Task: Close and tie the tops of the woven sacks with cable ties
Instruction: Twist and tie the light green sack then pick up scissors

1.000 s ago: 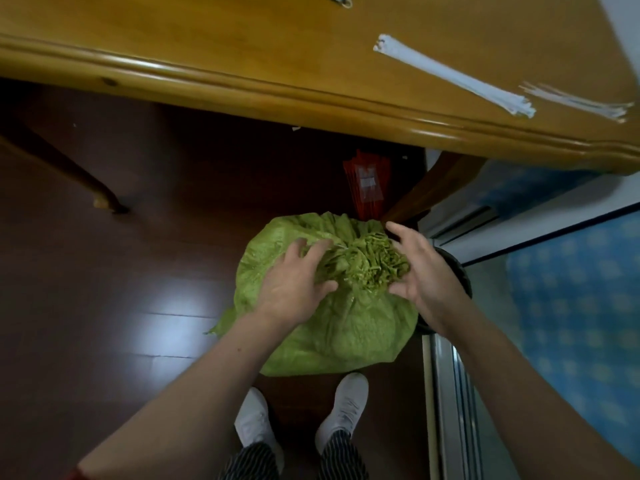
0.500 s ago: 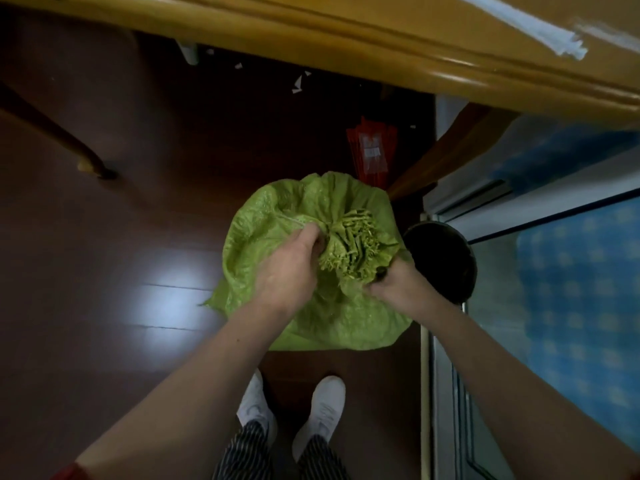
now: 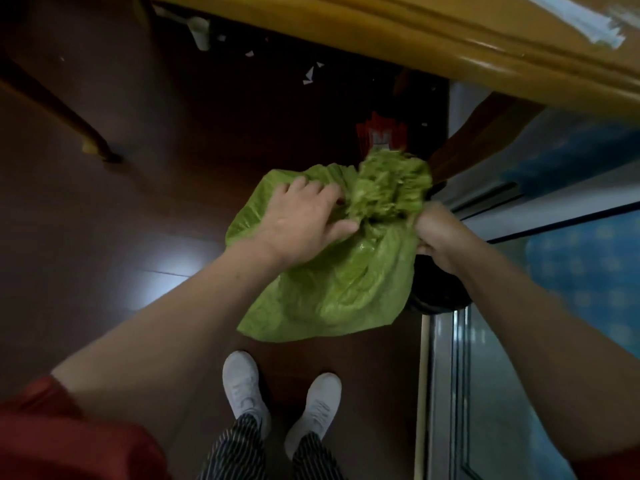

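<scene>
The green woven sack (image 3: 339,275) is below the tabletop (image 3: 433,36) edge, its frayed top blurred. The right hand (image 3: 440,233) has its fingers clamped round the bunched neck. The left hand (image 3: 298,220) lies beside the neck with its fingertips lost in the folds, so its grip is unclear. White cable ties (image 3: 585,24) are cut off by the frame edge.

green woven sack (image 3: 339,282) | crumpled, on dark floor (image 3: 138,209), frayed top bunched, tilted right | white cable ties (image 3: 588,24) | blurred bundle on wooden table (image 3: 415,32)
</scene>
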